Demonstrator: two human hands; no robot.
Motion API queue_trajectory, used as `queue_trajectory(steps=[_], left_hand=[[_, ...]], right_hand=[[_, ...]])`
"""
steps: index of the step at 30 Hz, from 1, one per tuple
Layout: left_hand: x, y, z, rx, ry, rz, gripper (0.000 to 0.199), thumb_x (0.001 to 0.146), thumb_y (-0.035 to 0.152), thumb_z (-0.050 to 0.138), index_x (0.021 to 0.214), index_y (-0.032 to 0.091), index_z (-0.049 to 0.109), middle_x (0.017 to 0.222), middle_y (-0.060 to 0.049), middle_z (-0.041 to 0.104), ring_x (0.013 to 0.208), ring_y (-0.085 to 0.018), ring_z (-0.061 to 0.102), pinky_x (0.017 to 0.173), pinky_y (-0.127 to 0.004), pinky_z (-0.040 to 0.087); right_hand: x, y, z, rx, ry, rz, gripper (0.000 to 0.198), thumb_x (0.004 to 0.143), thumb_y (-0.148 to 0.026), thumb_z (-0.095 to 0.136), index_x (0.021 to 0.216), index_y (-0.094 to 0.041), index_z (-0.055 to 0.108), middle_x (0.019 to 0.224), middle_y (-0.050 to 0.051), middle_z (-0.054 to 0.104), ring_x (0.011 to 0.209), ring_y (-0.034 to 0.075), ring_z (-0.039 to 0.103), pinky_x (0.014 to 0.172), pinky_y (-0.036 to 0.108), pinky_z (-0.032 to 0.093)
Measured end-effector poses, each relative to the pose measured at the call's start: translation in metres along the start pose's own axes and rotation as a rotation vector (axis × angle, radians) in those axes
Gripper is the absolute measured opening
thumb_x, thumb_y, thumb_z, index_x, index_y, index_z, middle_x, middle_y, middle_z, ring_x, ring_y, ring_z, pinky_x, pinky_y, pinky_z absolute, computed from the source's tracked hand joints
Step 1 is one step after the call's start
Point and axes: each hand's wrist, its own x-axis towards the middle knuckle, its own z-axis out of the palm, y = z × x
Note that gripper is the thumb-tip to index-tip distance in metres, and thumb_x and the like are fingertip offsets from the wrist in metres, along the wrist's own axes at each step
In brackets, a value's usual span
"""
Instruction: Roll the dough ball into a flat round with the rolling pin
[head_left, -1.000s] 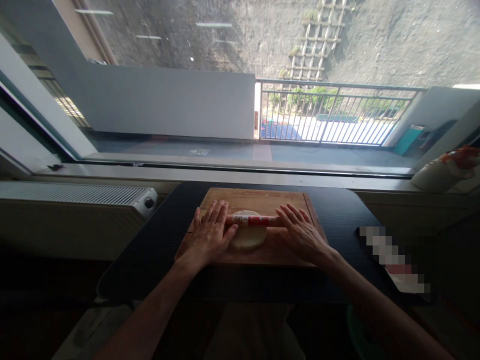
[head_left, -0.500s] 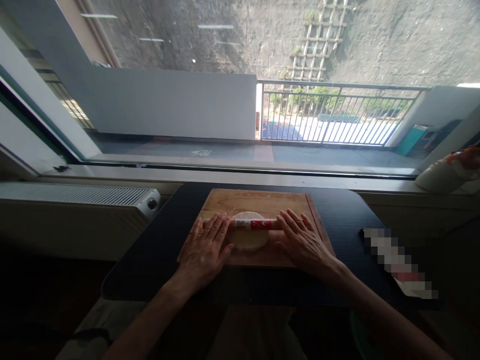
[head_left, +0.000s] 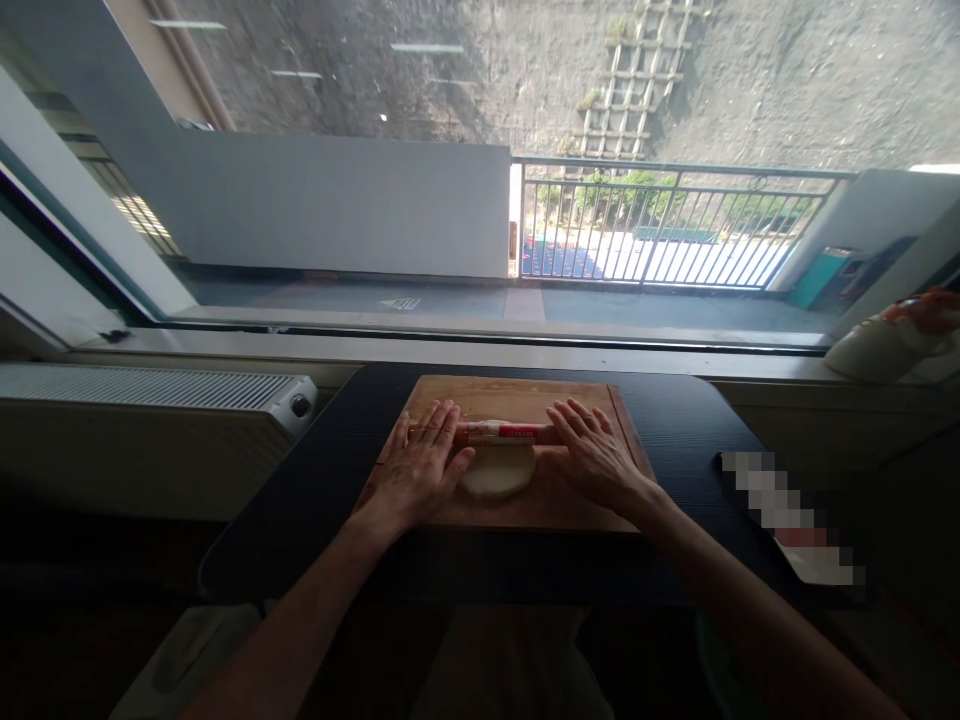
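Observation:
A rolling pin (head_left: 501,433) with a red and white label lies crosswise over the far edge of a flat round of pale dough (head_left: 495,474). Under both is a wooden board (head_left: 517,398). My left hand (head_left: 421,458) rests on the pin's left end, fingers stretched flat over it and thumb apart beside the dough. Across the pin's right end lies my right hand (head_left: 594,455), its fingers also extended and slightly spread. Neither hand wraps around the pin. The pin's ends are partly hidden beneath the hands.
The board sits on a black table (head_left: 307,500) below a window sill (head_left: 450,350). A blurred-out object (head_left: 795,520) lies at the table's right. To the left is a white radiator (head_left: 150,400). On the sill at right stands a pale pot (head_left: 862,350).
Both hands and the rolling pin have moved away from me, from over the dough's upper half to its far edge. More of the dough shows now.

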Motion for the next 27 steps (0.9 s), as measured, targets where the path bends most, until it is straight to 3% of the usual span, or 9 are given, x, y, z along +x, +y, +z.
queue_trajectory(steps=[10, 13, 18, 24, 27], left_hand=[[0.006, 0.0, 0.003, 0.006, 0.001, -0.006, 0.064, 0.09, 0.05, 0.021, 0.142, 0.013, 0.021, 0.149, -0.007, 0.022, 0.139, -0.02, 0.013, 0.113, -0.045, 0.009], [0.018, 0.0, 0.003, -0.008, -0.02, -0.052, 0.064, 0.091, 0.049, 0.018, 0.141, 0.011, 0.025, 0.148, -0.009, 0.026, 0.138, -0.021, 0.014, 0.112, -0.046, 0.01], [0.018, -0.001, 0.002, -0.008, -0.028, -0.004, 0.064, 0.09, 0.051, 0.02, 0.14, 0.012, 0.027, 0.146, -0.008, 0.03, 0.138, -0.021, 0.017, 0.113, -0.045, 0.009], [0.038, -0.002, 0.001, -0.037, -0.062, -0.069, 0.062, 0.09, 0.05, 0.018, 0.137, 0.013, 0.033, 0.142, -0.009, 0.039, 0.135, -0.023, 0.024, 0.112, -0.047, 0.009], [0.038, -0.004, 0.002, -0.051, -0.062, -0.033, 0.059, 0.09, 0.05, 0.02, 0.135, 0.016, 0.038, 0.137, -0.009, 0.045, 0.132, -0.021, 0.03, 0.112, -0.046, 0.01]], right_hand=[[-0.001, -0.001, -0.003, 0.02, -0.022, -0.02, 0.06, 0.091, -0.051, 0.03, 0.141, -0.019, 0.026, 0.146, 0.007, 0.029, 0.136, 0.024, 0.016, 0.11, 0.047, 0.012], [0.009, 0.002, 0.0, 0.033, -0.044, 0.053, 0.063, 0.089, -0.056, 0.03, 0.14, -0.02, 0.027, 0.146, 0.007, 0.03, 0.136, 0.025, 0.016, 0.109, 0.05, 0.014], [0.008, 0.004, 0.001, 0.022, -0.04, -0.019, 0.061, 0.09, -0.054, 0.029, 0.141, -0.02, 0.026, 0.146, 0.007, 0.03, 0.136, 0.024, 0.016, 0.109, 0.047, 0.014], [0.028, 0.011, 0.001, 0.025, -0.093, 0.062, 0.063, 0.09, -0.058, 0.023, 0.14, -0.021, 0.027, 0.145, 0.008, 0.031, 0.135, 0.026, 0.019, 0.106, 0.051, 0.018], [0.026, 0.011, 0.001, 0.043, -0.093, 0.03, 0.065, 0.089, -0.059, 0.022, 0.141, -0.02, 0.026, 0.145, 0.007, 0.031, 0.136, 0.025, 0.018, 0.107, 0.049, 0.017]])
